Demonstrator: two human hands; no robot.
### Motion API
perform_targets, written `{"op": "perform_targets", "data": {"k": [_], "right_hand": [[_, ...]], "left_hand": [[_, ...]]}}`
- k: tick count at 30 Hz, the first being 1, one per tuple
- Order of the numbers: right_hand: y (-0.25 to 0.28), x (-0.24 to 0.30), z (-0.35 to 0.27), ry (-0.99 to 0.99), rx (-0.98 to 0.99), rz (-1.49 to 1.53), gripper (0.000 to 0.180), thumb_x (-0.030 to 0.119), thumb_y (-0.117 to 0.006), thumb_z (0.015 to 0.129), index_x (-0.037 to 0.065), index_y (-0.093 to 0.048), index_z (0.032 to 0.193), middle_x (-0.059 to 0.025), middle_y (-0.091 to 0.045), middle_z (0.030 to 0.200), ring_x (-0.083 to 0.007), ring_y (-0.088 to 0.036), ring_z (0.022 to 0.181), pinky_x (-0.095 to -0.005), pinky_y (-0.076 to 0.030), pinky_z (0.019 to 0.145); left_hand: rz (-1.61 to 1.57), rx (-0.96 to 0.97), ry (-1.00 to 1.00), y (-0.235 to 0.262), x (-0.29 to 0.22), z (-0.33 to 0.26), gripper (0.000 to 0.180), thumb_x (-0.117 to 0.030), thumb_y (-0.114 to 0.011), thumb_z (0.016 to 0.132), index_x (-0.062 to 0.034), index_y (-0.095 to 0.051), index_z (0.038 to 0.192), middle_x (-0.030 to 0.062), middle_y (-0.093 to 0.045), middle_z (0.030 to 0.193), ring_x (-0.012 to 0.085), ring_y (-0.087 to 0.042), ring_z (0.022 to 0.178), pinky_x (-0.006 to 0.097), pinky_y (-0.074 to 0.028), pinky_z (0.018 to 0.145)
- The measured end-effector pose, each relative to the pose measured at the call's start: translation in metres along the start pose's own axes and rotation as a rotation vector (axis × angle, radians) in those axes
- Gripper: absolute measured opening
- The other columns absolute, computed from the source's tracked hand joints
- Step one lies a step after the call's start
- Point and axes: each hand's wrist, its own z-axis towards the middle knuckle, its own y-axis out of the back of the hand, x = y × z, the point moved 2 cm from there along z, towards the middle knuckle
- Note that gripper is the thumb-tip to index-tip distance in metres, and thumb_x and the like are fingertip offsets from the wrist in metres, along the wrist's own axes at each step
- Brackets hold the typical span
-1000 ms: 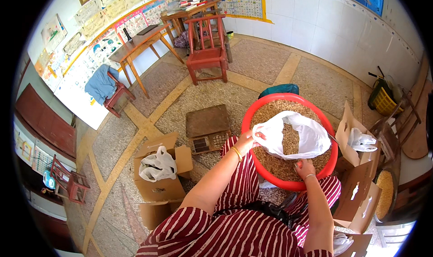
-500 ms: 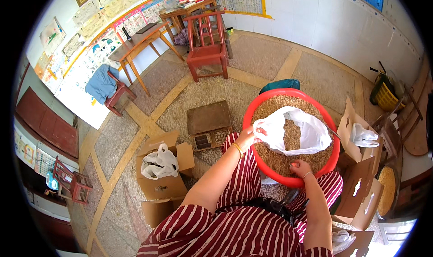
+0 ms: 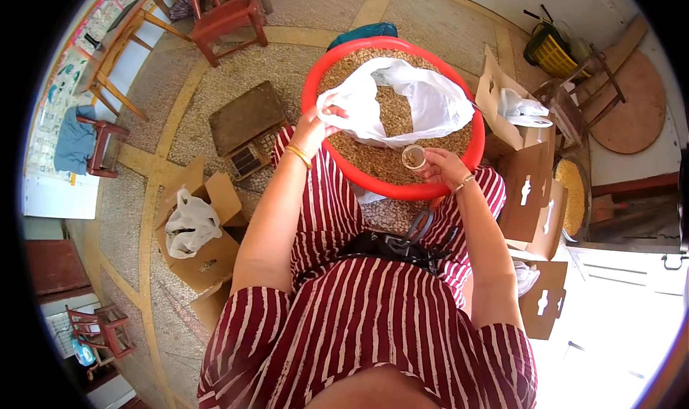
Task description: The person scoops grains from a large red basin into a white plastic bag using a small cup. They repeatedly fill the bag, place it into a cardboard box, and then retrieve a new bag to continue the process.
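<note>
A wide red basin (image 3: 312, 86) full of tan grain (image 3: 355, 154) stands between my knees. My left hand (image 3: 319, 124) pinches the left rim of a white plastic bag (image 3: 441, 107), which is held wide at the mouth over the grain. More grain shows through the bag's opening. At the near right of the basin, my right hand (image 3: 443, 166) is closed around a small clear cup (image 3: 413, 157), its round mouth tipped toward me. Whether grain lies in the cup I cannot make out.
To the left sit a platform scale (image 3: 247, 118) and an open cardboard box (image 3: 215, 247) holding a white bag (image 3: 192, 222). More cardboard boxes (image 3: 527, 194) line my right side, near a round tray of yellow grain (image 3: 570, 197). A red wooden chair (image 3: 226, 21) stands beyond the scale.
My head view has tilted down and shifted. My right hand has risen from low over the grain, so the cup now shows beside the bag. My left hand keeps its hold on the bag.
</note>
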Motion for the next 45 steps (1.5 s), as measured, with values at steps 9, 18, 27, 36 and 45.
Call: {"op": "perform_targets", "data": {"k": [9,18,27,36,45], "right_hand": [[-0.029,0.075,0.006,0.309,-0.172,-0.076,0.046,0.027,-0.062,0.082,-0.003,-0.048,0.115,-0.0077,-0.061,0.078,-0.0126,-0.059,0.058,-0.0216,-0.048,0.047],[-0.048,0.099,0.033,0.805,-0.603,-1.227,0.058,0.021,-0.066,0.071,0.011,-0.042,0.123,-0.0153,-0.055,0.108,-0.0328,-0.054,0.098,-0.0387,-0.046,0.082],[-0.04,0.099,0.039,1.17,-0.527,-1.151,0.054,0.008,-0.067,0.069,0.009,-0.048,0.119,-0.0173,-0.056,0.106,-0.0348,-0.052,0.099,-0.0392,-0.044,0.085],[-0.023,0.043,0.018,0.535,0.058,-0.19,0.044,0.014,-0.064,0.077,0.002,-0.048,0.117,-0.0034,-0.056,0.091,-0.0105,-0.056,0.067,-0.0235,-0.047,0.057],[0.007,-0.023,0.056,0.32,0.027,-1.151,0.051,0.029,-0.068,0.069,0.001,-0.055,0.109,-0.0127,-0.062,0.079,-0.0256,-0.061,0.077,-0.034,-0.049,0.072]], "left_hand": [[-0.006,-0.021,-0.002,-0.004,-0.004,-0.003,0.073,-0.055,-0.064,0.07,-0.0103,-0.045,0.125,0.0067,-0.059,0.099,0.0207,-0.057,0.097,0.034,-0.043,0.084],[-0.035,-0.026,0.03,0.002,0.002,0.001,0.059,-0.044,-0.061,0.076,-0.0127,-0.047,0.123,0.0072,-0.059,0.096,0.0206,-0.057,0.095,0.033,-0.043,0.083],[-0.061,-0.022,0.019,0.0,0.002,0.003,0.055,-0.039,-0.06,0.079,-0.0116,-0.046,0.124,0.007,-0.059,0.095,0.0207,-0.057,0.095,0.035,-0.045,0.082],[0.024,0.025,0.023,0.004,0.012,0.004,0.06,-0.045,-0.057,0.081,-0.0091,-0.04,0.126,0.0025,-0.058,0.099,0.0152,-0.056,0.096,0.03,-0.045,0.084],[0.058,0.011,0.036,-0.002,0.005,0.0,0.069,-0.052,-0.057,0.078,-0.0085,-0.038,0.128,0.0027,-0.056,0.099,0.0151,-0.054,0.096,0.03,-0.041,0.085]]}}
